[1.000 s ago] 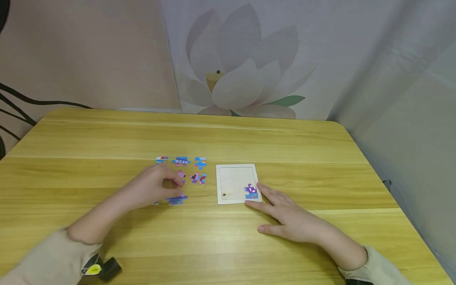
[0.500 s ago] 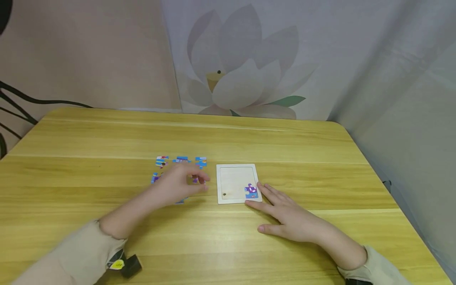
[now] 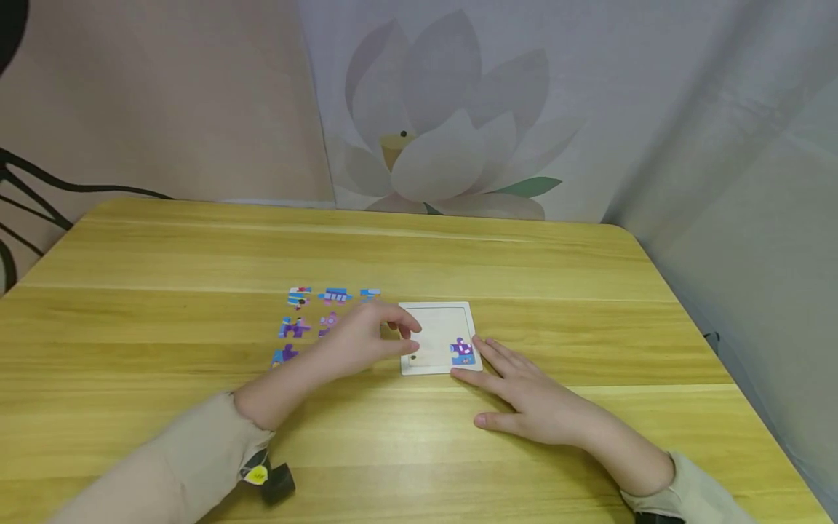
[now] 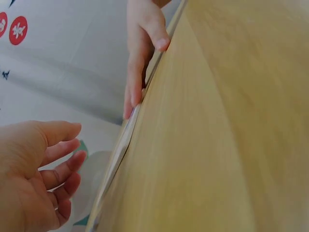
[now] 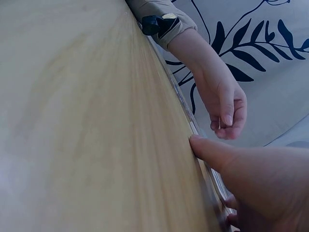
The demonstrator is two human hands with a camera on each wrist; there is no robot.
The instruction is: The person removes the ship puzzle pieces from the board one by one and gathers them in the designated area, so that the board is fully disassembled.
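Across the yellow wooden worktop [image 3: 196, 255], backed by a lotus-print curtain [image 3: 445, 131], loose puzzle pieces [image 3: 308, 320] lie left of the white tray [image 3: 435, 309]. One purple piece [image 3: 462, 351] sits in the tray's near right corner. Left hand [image 3: 366, 338] hovers over the tray's left edge, fingers curled; contents not discernible. Right hand [image 3: 530, 397] rests flat, fingers straight, touching the tray's corner.

two bare hands, beige sleeves.
left hand [image 3: 366, 336] and right hand [image 3: 533, 397] bare, no rings or gloves; long beige sleeves [image 3: 196, 455] ending at the wrists, soft plain cloth; under the left cuff a small black device [image 3: 276, 482] strapped on, with a yellow tag [image 3: 256, 475]; dark edge showing at the right cuff [image 3: 657, 518].
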